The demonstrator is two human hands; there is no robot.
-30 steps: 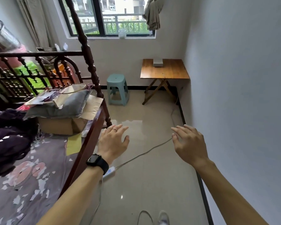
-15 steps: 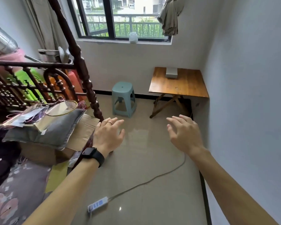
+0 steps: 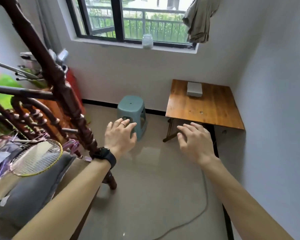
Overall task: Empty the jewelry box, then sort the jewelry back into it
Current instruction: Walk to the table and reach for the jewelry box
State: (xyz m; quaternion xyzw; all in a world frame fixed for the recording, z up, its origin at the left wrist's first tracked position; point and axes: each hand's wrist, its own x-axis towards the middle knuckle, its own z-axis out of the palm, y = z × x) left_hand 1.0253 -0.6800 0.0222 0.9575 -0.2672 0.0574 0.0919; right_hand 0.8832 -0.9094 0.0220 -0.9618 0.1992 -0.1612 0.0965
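Both the left hand (image 3: pixel 120 135) and right hand (image 3: pixel 193 141) hang spread and empty. The closed grey jewelry box (image 3: pixel 194 89) sits on the wooden desk (image 3: pixel 203 108), well beyond the right hand. Best to reach the desk first, then steady the box before opening it.

Home bedroom, carved wooden bed frame (image 3: pixel 66 94), plastic stool (image 3: pixel 132 108), folding table (image 3: pixel 204 104)
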